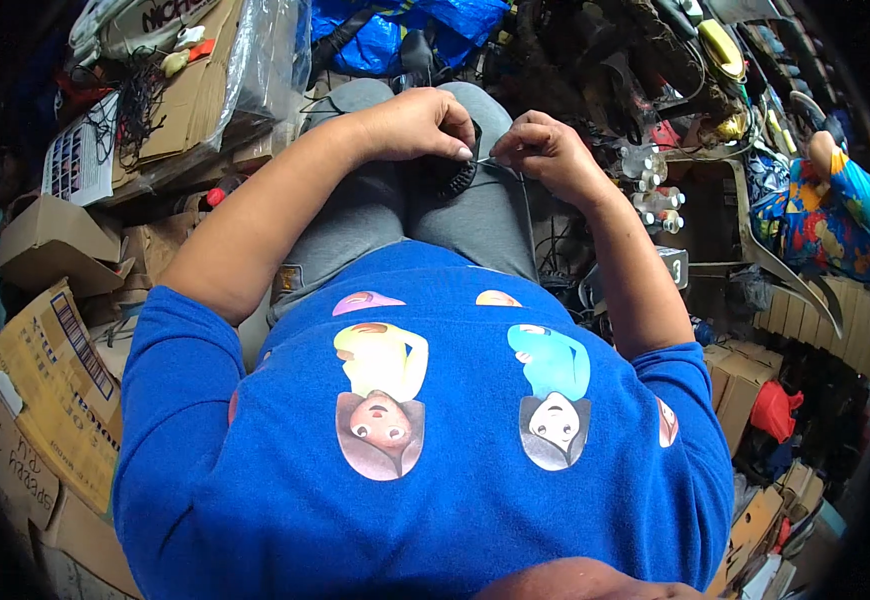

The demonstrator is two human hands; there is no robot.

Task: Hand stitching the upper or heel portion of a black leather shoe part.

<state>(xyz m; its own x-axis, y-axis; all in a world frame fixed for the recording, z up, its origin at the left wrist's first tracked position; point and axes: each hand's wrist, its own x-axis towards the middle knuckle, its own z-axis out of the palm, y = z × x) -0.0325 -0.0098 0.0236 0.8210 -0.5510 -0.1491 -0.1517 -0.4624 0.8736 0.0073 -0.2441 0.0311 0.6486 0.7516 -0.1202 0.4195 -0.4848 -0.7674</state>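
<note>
Above my lap, my left hand (430, 125) is closed, thumb and forefinger pinching a thin strand (484, 160) that looks like cord or wire. The strand runs across to my right hand (547, 152), whose fingertips are pinched together on it. A short gap separates the two hands. Beneath my left hand, a black ridged or coiled piece (458, 181) rests against my grey trousers (355, 210); the hand covers part of it. Whether the strand joins this black piece, I cannot tell.
Cardboard boxes (55, 240) and a tangle of black cords (140, 110) lie at the left. A blue plastic bag (465, 35) is ahead. Several small clear bottles (660, 205) stand on the right, near another person in bright patterned clothing (820, 215).
</note>
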